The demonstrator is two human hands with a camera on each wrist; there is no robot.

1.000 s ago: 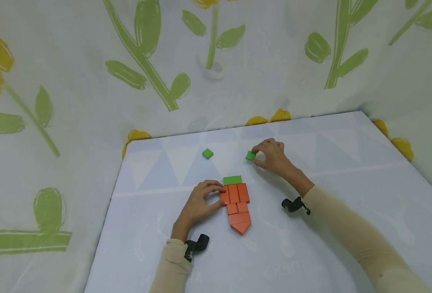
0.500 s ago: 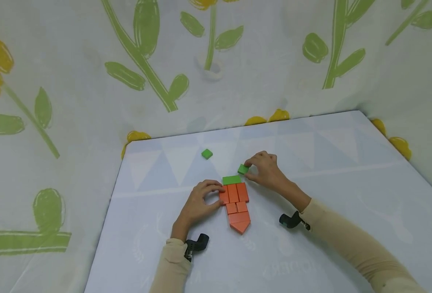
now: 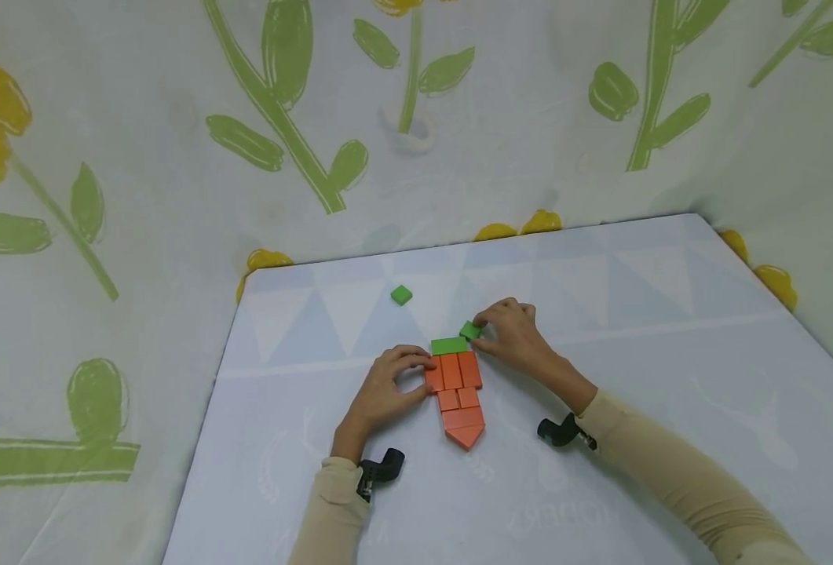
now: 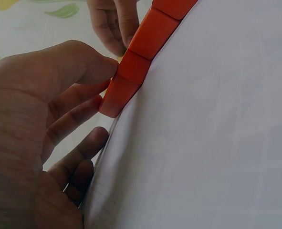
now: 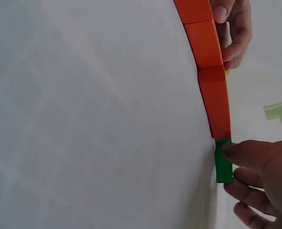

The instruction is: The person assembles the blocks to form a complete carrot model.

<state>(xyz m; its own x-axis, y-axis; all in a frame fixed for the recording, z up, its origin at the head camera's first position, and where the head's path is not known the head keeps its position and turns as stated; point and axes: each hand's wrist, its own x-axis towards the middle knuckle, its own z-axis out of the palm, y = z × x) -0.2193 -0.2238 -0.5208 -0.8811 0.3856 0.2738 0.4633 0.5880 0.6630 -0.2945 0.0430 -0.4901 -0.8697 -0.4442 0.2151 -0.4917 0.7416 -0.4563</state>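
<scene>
Flat orange blocks (image 3: 451,371) lie together on the table, ending in a pointed block (image 3: 465,437) on the near side. Along their far edge lies a green rectangular block (image 3: 448,346). My left hand (image 3: 379,394) holds the leftmost orange block (image 3: 433,380) between thumb and fingers at its two ends. Just beyond the right end of the green rectangle, my right hand (image 3: 517,337) pinches a small green block (image 3: 469,330). In the right wrist view that green block (image 5: 224,164) is between thumb and fingers, close to the orange row.
Another small green block (image 3: 401,295) lies apart, farther back on the table. The pale patterned table (image 3: 600,486) runs up to a white curtain (image 3: 501,157) with printed leaves and flowers behind it. Each wrist wears a black camera (image 3: 386,466).
My right hand has brought the small green block nearer and leftward, from open table to beside the green rectangle, moving little in the last half second. My left hand has stayed put.
</scene>
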